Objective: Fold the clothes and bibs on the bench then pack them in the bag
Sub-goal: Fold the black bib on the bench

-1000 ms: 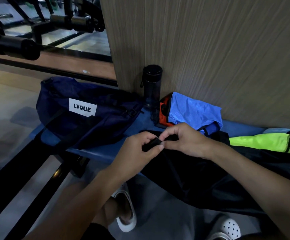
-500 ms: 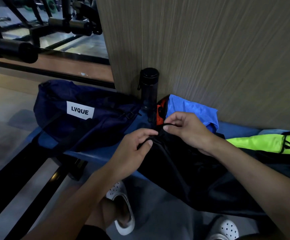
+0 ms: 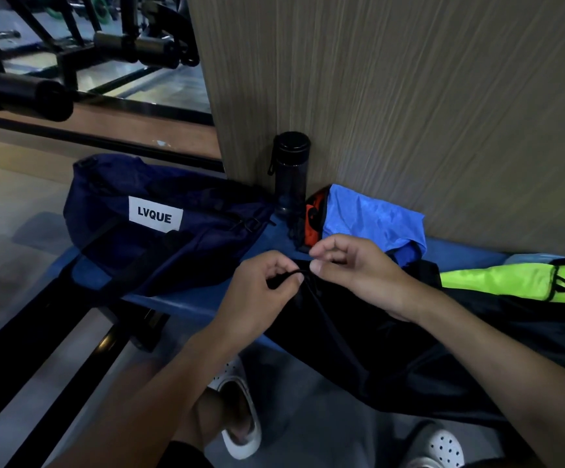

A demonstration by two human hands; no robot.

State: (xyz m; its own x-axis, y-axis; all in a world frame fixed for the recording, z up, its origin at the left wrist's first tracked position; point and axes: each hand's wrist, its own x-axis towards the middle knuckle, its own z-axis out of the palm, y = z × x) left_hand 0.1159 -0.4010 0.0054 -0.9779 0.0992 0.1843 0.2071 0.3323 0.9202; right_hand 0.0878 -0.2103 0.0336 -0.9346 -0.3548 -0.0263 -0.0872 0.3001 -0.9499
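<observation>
The navy LVQUE duffel bag (image 3: 159, 228) lies at nine o'clock on the blue surface (image 3: 186, 298), slumped and, as far as you can see, not yet loaded. At twelve o'clock from your hands a dark bottle (image 3: 291, 170) stands against the wood panel. Just beside it, at one o'clock, a blue garment (image 3: 372, 221) lies over something orange (image 3: 313, 224).

Your left hand (image 3: 260, 292) pinches a thin black cord (image 3: 291, 273) at the edge of the black garment (image 3: 375, 339), which spreads toward four o'clock and hangs off the front of the surface. Your right hand (image 3: 358, 271) has its fingers curled at the cord's other end. Whether it actually grips the cord, you cannot tell.

A second ago both hands were pressed together on a bunched black edge. Now they have parted a little and the cord is drawn out between them. That suggests you are sorting the waistband rather than folding, so the garment stays unfolded. At three o'clock the neon-green bib (image 3: 497, 282) waits, apparently untouched.
</observation>
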